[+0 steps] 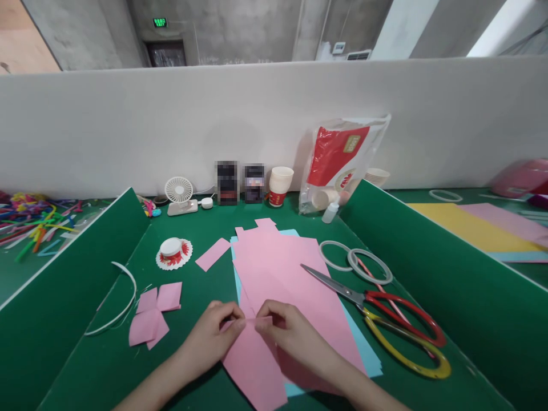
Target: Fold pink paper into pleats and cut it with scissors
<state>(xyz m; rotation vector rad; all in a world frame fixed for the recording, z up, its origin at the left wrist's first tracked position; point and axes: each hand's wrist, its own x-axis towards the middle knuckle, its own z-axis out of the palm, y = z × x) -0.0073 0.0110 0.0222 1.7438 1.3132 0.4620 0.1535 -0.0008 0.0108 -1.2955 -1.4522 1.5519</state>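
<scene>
Between my two hands is a piece of pink paper [254, 362], its upper edge pinched by both. My left hand [216, 331] grips it near the left end of that edge, thumb against fingertips. A short way to the right, my right hand [291, 331] pinches the same edge. Beneath lie stacked pink sheets [299, 268], with light blue paper [366, 348] showing along the side. Large scissors [363, 299] with one red and one yellow handle rest partly on the stack, right of my right hand. Small pink paper squares [149, 319] lie left of my left hand.
Tape rings [370, 266] lie by the right green divider [436, 262]. A curved white strip [131, 297] and a small hat-like paper piece [173, 253] are at left. Along the back stand a fan [178, 191], paper cups [280, 181], a glue bottle [330, 212] and a plastic bag [338, 160].
</scene>
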